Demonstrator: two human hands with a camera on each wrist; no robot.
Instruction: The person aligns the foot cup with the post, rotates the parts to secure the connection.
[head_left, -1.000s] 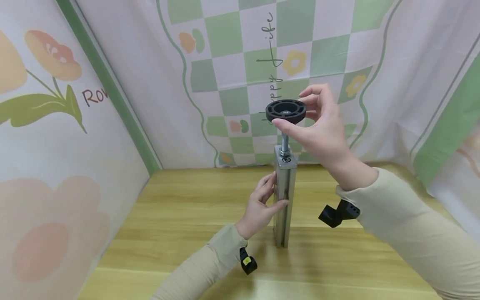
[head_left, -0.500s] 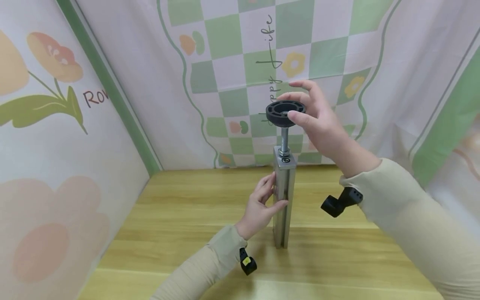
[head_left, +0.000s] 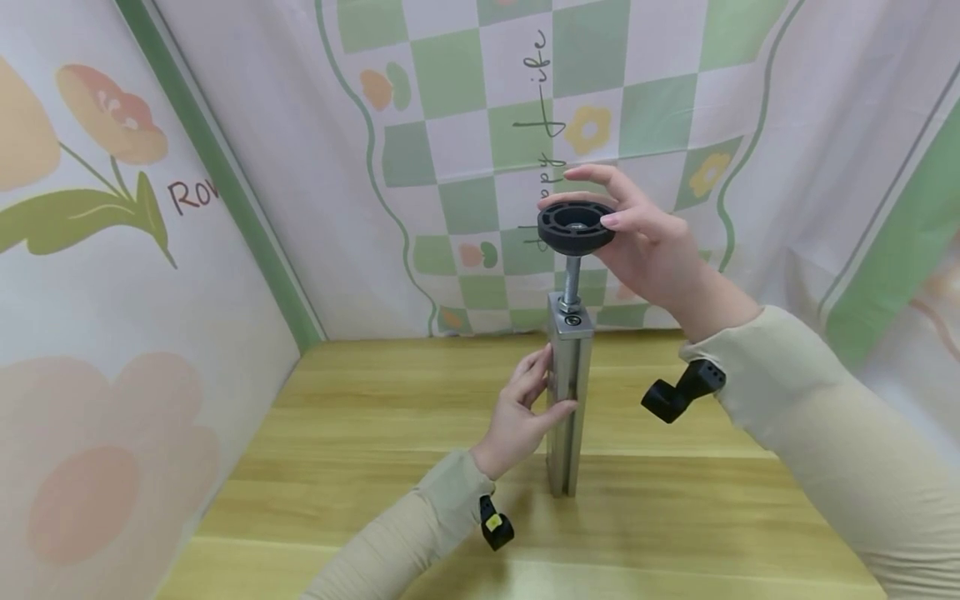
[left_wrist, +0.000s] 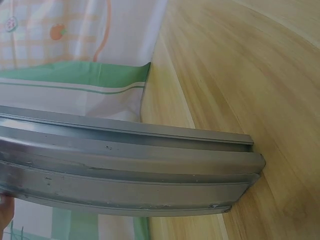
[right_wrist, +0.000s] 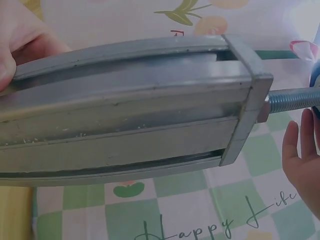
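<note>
Aluminium profile (head_left: 568, 392) stands upright on the wooden table (head_left: 360, 433), near the middle, lower end resting on the boards. Left hand (head_left: 521, 410) grips the profile about halfway up, thumb on the near face, fingers curled round the left side. A threaded rod (head_left: 571, 283) rises from the profile's top cap, carrying a black round foot (head_left: 575, 225) (ribbed underside facing up). Right hand (head_left: 637, 237) holds the foot by its rim, fingertips (head_left: 611, 220) on the right and far edge; fingers only lightly bent. Right wrist view: rod (right_wrist: 292, 100) leaves the end cap, fingers (right_wrist: 300, 150) just beside it. Patterned cloth (head_left: 465, 125) behind.
</note>
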